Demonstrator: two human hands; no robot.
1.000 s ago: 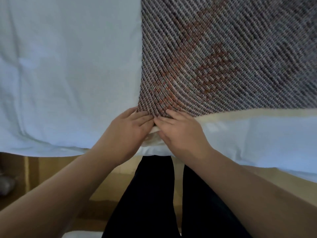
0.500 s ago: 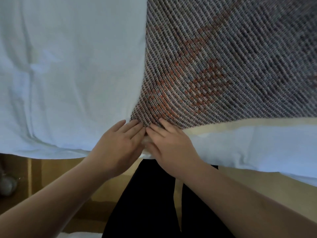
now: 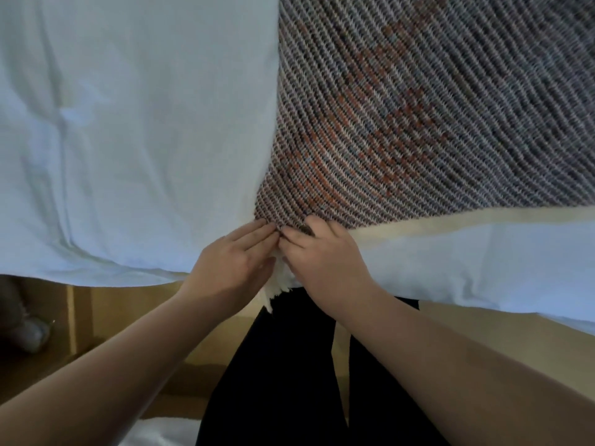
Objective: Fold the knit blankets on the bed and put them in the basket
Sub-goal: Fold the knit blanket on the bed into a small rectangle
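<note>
— Where was the grey, white and rust-orange knit blanket found?

— It was spread over the pale blue bed sheet, its near corner brought to the bed's edge.

— How was that corner held?

— It was pinched by the curled fingers of the right hand. The left hand was laid beside it, fingers straight, touching the corner; a white fringe was seen between both.
</note>
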